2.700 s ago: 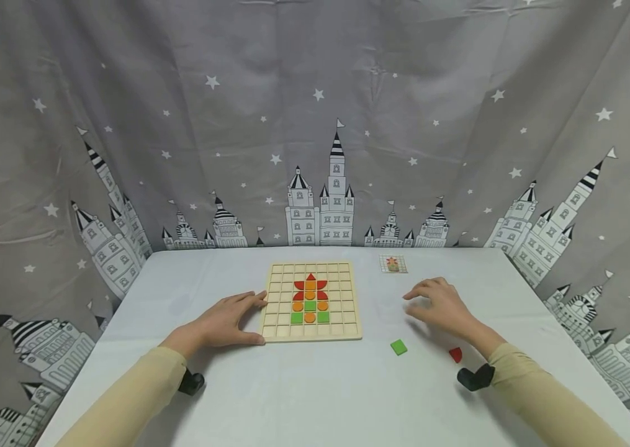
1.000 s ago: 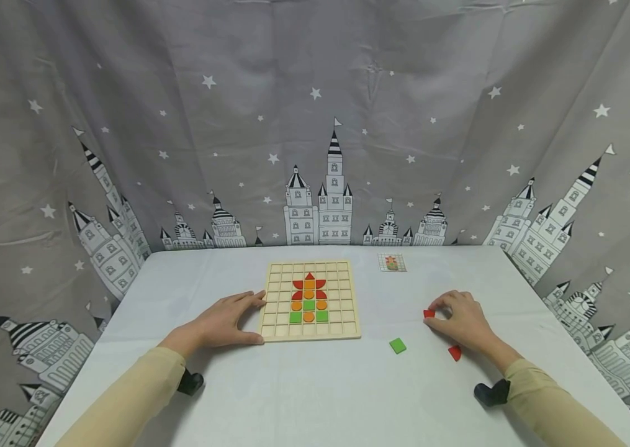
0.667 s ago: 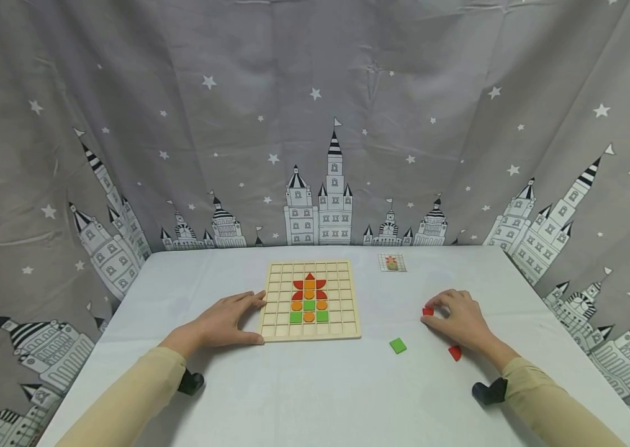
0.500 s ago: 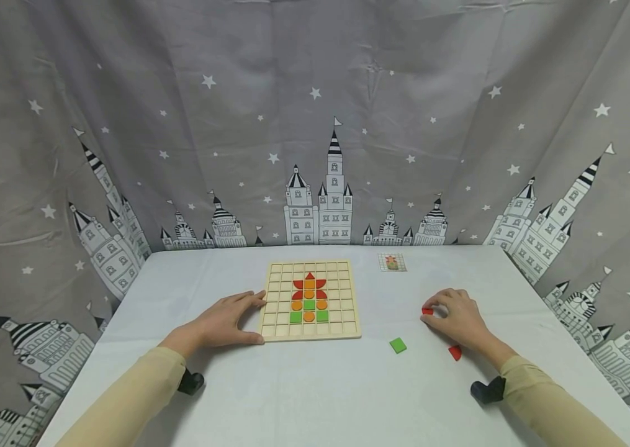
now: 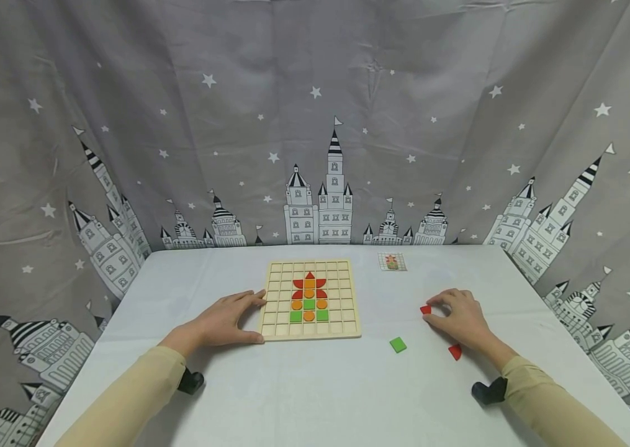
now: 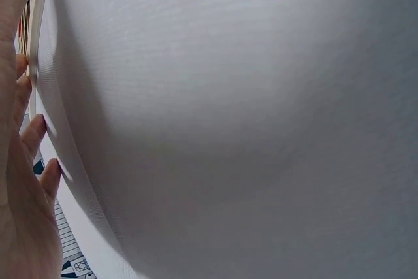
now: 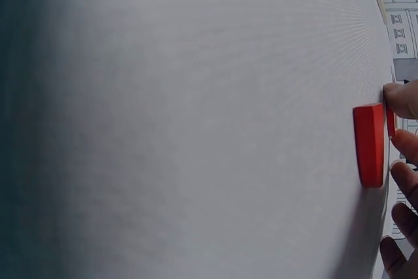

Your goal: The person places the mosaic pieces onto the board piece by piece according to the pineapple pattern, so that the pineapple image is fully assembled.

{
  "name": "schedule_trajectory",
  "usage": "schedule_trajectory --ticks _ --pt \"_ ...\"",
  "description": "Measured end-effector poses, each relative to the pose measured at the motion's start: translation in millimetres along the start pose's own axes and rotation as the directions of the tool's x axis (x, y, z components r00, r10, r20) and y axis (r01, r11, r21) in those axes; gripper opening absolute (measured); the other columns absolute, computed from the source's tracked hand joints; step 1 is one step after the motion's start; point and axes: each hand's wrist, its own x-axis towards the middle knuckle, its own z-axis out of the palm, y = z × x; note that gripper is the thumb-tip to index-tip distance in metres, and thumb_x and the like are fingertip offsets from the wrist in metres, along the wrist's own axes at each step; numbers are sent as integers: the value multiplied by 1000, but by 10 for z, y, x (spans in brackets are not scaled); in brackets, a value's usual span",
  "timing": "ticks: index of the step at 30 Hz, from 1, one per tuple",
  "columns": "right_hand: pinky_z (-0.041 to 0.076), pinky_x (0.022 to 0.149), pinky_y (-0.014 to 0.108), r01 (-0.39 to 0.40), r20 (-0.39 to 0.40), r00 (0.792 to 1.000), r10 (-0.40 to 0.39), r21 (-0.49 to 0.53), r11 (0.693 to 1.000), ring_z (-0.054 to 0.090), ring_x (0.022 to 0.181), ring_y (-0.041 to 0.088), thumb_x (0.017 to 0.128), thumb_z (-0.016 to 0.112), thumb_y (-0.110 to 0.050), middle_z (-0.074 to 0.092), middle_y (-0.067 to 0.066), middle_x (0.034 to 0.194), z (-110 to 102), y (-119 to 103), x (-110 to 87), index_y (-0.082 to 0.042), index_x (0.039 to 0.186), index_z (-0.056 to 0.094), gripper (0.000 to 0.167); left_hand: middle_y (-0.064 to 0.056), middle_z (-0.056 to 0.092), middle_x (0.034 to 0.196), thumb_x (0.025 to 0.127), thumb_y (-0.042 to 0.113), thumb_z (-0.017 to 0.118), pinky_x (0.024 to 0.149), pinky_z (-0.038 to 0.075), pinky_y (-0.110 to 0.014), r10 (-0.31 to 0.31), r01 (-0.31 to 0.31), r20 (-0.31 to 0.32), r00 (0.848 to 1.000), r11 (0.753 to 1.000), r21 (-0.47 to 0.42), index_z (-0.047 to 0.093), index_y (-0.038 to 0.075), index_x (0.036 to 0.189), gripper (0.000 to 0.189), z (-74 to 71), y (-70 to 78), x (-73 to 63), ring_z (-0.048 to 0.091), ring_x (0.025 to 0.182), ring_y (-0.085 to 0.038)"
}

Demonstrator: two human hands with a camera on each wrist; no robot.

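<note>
My left hand [image 5: 231, 320] rests against the left edge of a wooden grid board [image 5: 342, 320], fingers extended and thumb near its front corner. On the board, red, orange and green tiles form a symmetric figure, a red triangle [image 5: 310, 275] at its top. To the right, my right hand [image 5: 457, 316] pinches a small red tile [image 5: 425, 309] between thumb and index finger, low over the tabletop. In the right wrist view that tile [image 7: 391, 122] shows edge-on between the fingertips. Near the wrist lies another red tile [image 5: 455, 352], with one rounded side. A green square tile [image 5: 398, 344] lies left of it.
A small printed card [image 5: 391, 262] showing a similar coloured figure on a grid lies at the back, right of the board. White cloth [image 5: 315, 397] covers the table. Behind hangs a grey curtain [image 5: 208, 136] printed with castles and stars.
My right hand has moved right and nearer, and its fingers have come together on a red tile. Over the last second that tile has shifted slightly left. My left hand stays put.
</note>
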Motion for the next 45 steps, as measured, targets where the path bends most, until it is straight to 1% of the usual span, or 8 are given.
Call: schedule_trajectory --ticks 12,19,22,26,31,37,41,45 --pt "35 101 65 1 -7 1000 -1 19 1000 45 123 44 87 80 -33 63 19 121 19 26 18 -8 111 77 34 -7 34 164 77 78 70 118 26 -62 -17 18 11 1000 1000 -3 48 22 152 96 1 5 2 30 149 -39" --pt "36 102 64 38 -41 998 -36 32 999 46 123 43 84 82 -27 65 18 119 16 -109 46 -8 106 78 29 -6 34 164 76 79 70 118 26 -62 -26 26 16 1000 1000 -8 48 23 152 96 7 7 9 30 150 -38" --pt "35 104 64 63 -46 997 -60 60 996 45 125 42 84 83 -26 65 16 120 26 -255 85 -9 105 78 27 -6 34 165 76 78 71 118 26 -62 -28 28 18 999 1000 -9 49 23 151 95 1 10 8 30 149 -38" --pt "37 104 61 137 -40 990 -135 76 988 47 123 38 84 85 -26 66 11 117 94 -545 145 -13 102 79 24 -5 33 165 76 78 71 118 26 -62 -33 33 21 999 999 -9 49 24 151 95 -3 8 4 30 150 -38" --pt "42 97 53 270 -34 963 -268 93 958 51 116 30 81 86 -26 67 2 112 239 -978 164 -18 99 80 21 -4 33 165 76 80 69 118 26 -62 -41 41 26 999 999 -11 48 25 151 96 4 8 1 29 150 -37" --pt "43 96 45 362 10 930 -368 144 921 51 114 21 81 86 -32 66 -6 111 468 -1438 176 -23 98 78 21 -7 33 165 77 79 69 118 25 -62 -34 34 28 999 999 -13 47 23 152 97 -8 10 1 29 150 -39" --pt "43 93 42 406 23 910 -413 150 901 51 111 18 80 86 -36 66 -7 109 628 -1623 193 -22 97 79 23 -8 33 165 77 79 69 119 24 -62 -25 26 28 999 1000 -14 47 22 153 97 -23 17 -2 29 150 -40" --pt "42 89 39 414 20 908 -419 112 903 51 108 18 80 84 -38 65 -8 106 754 -1731 195 -23 95 79 22 -7 32 165 77 79 68 119 24 -62 -30 31 32 999 999 -15 47 23 153 97 -27 22 -1 29 150 -39"
